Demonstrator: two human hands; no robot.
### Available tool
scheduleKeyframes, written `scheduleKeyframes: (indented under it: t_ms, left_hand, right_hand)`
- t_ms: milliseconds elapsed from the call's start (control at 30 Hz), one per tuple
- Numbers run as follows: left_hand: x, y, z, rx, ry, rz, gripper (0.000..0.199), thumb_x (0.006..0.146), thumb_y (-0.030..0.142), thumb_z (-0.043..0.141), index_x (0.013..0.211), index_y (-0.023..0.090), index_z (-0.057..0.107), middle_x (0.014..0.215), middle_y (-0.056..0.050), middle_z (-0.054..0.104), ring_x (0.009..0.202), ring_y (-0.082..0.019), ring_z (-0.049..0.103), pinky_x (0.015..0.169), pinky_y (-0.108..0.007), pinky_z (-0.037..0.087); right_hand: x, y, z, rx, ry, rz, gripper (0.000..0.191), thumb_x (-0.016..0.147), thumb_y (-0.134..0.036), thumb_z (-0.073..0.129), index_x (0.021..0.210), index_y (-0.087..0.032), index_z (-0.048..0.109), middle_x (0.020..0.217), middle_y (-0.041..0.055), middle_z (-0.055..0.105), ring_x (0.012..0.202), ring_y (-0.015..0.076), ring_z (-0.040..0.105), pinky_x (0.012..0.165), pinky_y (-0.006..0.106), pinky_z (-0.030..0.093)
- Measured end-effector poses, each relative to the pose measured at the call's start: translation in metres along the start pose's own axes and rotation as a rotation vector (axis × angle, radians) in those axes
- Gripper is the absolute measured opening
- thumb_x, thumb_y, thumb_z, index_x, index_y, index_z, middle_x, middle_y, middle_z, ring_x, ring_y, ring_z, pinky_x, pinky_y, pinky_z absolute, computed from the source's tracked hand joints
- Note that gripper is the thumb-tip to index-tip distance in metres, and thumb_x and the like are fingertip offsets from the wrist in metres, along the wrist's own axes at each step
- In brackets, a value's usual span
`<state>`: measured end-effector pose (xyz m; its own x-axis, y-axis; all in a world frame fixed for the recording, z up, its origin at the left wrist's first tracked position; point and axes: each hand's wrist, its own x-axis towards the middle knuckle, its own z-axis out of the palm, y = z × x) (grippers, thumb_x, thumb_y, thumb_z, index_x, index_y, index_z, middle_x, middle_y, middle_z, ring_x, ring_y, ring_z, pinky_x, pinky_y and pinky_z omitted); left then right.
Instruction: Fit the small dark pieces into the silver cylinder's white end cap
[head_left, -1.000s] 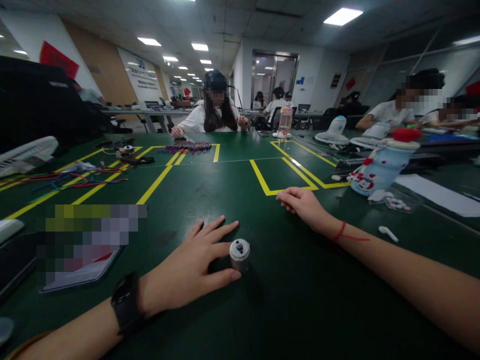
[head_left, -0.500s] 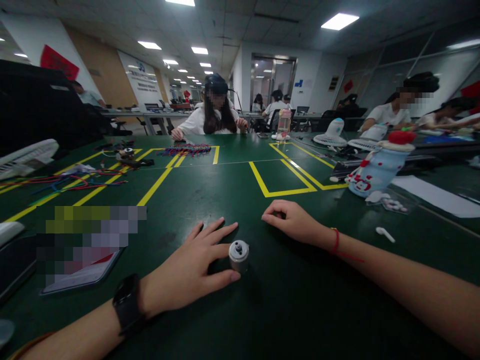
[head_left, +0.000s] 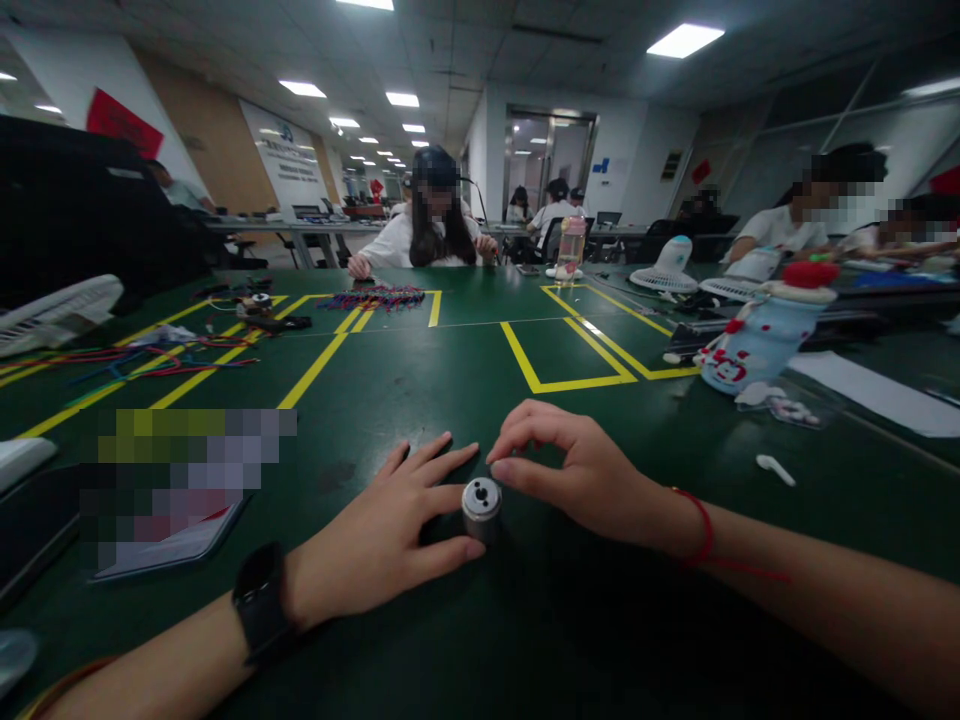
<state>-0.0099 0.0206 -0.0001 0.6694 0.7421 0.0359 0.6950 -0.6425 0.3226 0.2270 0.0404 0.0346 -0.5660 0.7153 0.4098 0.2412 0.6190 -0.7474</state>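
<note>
A small silver metal cylinder (head_left: pixel 481 515), looking like a little motor, stands upright on the dark green table. Dark holes show in its flat top. My left hand (head_left: pixel 390 535) lies palm down, its thumb and index finger bracketing the cylinder from the left while the other fingers spread on the table. Just above and right of the cylinder's top hovers my right hand (head_left: pixel 577 470), fingers bent and thumb and fingertips brought together. Anything tiny between those fingertips is too small to make out.
Yellow tape lines (head_left: pixel 585 384) mark the table (head_left: pixel 420 380). At left lie loose wires (head_left: pixel 172 365) and a blurred-out card in a sleeve (head_left: pixel 172 545). On the right are a light blue bottle (head_left: pixel 765 335), a white earbud (head_left: pixel 775 468) and white paper (head_left: pixel 870 390). A person (head_left: pixel 431 225) sits opposite.
My right hand has moved left and nearer, to the cylinder's top. A small dark raised bit on the top no longer shows. My left hand stays around the cylinder.
</note>
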Motion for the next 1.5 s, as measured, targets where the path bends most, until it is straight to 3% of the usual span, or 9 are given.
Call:
scheduleKeyframes:
  t_ms: [233,433,533,633,733,833,967,1267,1500]
  left_hand:
    - [0.003,0.001,-0.003,0.002,-0.033,-0.019,0.033,0.091,0.053,0.053,0.122,0.041,0.060,0.157,0.005,0.023,0.144,-0.035,0.014,0.110,-0.068,0.009]
    - [0.005,-0.001,-0.001,0.023,-0.037,-0.018,0.034,0.091,0.053,0.052,0.124,0.043,0.057,0.157,0.007,0.021,0.144,-0.034,0.013,0.110,-0.067,0.009]
    - [0.005,-0.001,0.000,0.015,-0.034,-0.020,0.039,0.091,0.054,0.052,0.129,0.045,0.052,0.157,0.007,0.022,0.144,-0.035,0.013,0.110,-0.068,0.009]
    - [0.005,-0.001,0.001,0.012,-0.031,-0.023,0.041,0.091,0.054,0.052,0.131,0.045,0.051,0.157,0.006,0.022,0.144,-0.036,0.013,0.109,-0.069,0.008]
    - [0.005,-0.001,0.001,0.016,-0.041,-0.024,0.038,0.092,0.054,0.051,0.129,0.045,0.053,0.158,0.006,0.019,0.144,-0.036,0.012,0.109,-0.069,0.008]
    - [0.005,-0.001,0.000,0.015,-0.046,-0.029,0.039,0.092,0.055,0.051,0.130,0.045,0.052,0.158,0.007,0.019,0.144,-0.036,0.012,0.109,-0.069,0.008]
    - [0.004,0.001,-0.001,0.031,-0.062,-0.045,0.039,0.092,0.055,0.050,0.130,0.047,0.050,0.158,0.009,0.018,0.145,-0.035,0.011,0.109,-0.068,0.009]
    - [0.005,0.001,0.000,0.020,-0.047,-0.043,0.039,0.091,0.056,0.050,0.128,0.046,0.052,0.157,0.009,0.019,0.144,-0.035,0.011,0.110,-0.068,0.008]
    - [0.006,0.002,-0.001,0.065,-0.060,-0.026,0.044,0.092,0.056,0.048,0.136,0.049,0.043,0.158,0.009,0.018,0.145,-0.033,0.010,0.110,-0.068,0.010]
  right_hand:
    - [-0.011,0.026,-0.020,-0.172,-0.367,-0.016,0.015,0.083,-0.032,0.068,0.092,-0.020,0.072,0.096,0.0038,0.061,0.092,0.0155,0.055,0.085,0.031,0.042]
    - [-0.012,0.032,-0.016,-0.254,-0.428,-0.016,0.015,0.082,-0.033,0.069,0.092,-0.022,0.074,0.095,0.0036,0.060,0.093,0.0168,0.054,0.087,0.034,0.040]
    - [-0.011,0.034,-0.020,-0.122,-0.373,0.009,0.019,0.081,-0.032,0.069,0.095,-0.019,0.072,0.098,0.0044,0.061,0.091,0.0156,0.057,0.083,0.031,0.043]
    - [-0.008,0.043,-0.029,-0.028,-0.183,0.116,0.024,0.083,-0.036,0.065,0.095,-0.016,0.069,0.096,0.0056,0.062,0.081,0.0147,0.058,0.071,0.028,0.046]
    - [-0.003,0.063,-0.044,-0.141,0.048,0.207,0.024,0.084,-0.038,0.062,0.088,-0.015,0.069,0.086,0.0055,0.064,0.071,0.0144,0.055,0.063,0.028,0.044]
    - [0.000,0.085,-0.056,-0.319,0.113,0.275,0.024,0.085,-0.036,0.058,0.086,-0.014,0.069,0.077,0.0050,0.064,0.066,0.0144,0.054,0.060,0.028,0.042]
    - [0.001,0.096,-0.058,-0.371,0.034,0.296,0.023,0.084,-0.034,0.058,0.087,-0.015,0.071,0.079,0.0050,0.065,0.067,0.0145,0.055,0.060,0.028,0.041]
    - [-0.001,0.082,-0.054,-0.432,-0.069,0.220,0.018,0.085,-0.031,0.060,0.090,-0.017,0.071,0.084,0.0041,0.063,0.074,0.0147,0.055,0.067,0.029,0.040]
    - [-0.011,0.041,-0.029,-0.342,-0.468,-0.080,0.030,0.073,-0.044,0.075,0.098,-0.028,0.072,0.104,0.0018,0.060,0.098,0.0182,0.055,0.088,0.034,0.037]
